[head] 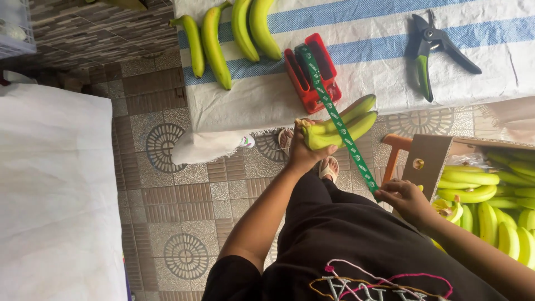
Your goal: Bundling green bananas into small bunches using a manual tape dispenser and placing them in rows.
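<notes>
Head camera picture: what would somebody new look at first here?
Probably the green tape stretched tight from the red dispenser on the striped cloth down to the right hand. It crosses a small bunch of green bananas gripped by the left hand in the middle. Next come four loose bananas at the top and a cardboard box of bananas on the right.

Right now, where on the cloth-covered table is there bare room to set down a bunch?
The striped cloth is bare between the red tape dispenser and the pruning shears, and right of the shears. The left end is crowded with green bananas. The box of bananas by the right hand looks full.
</notes>
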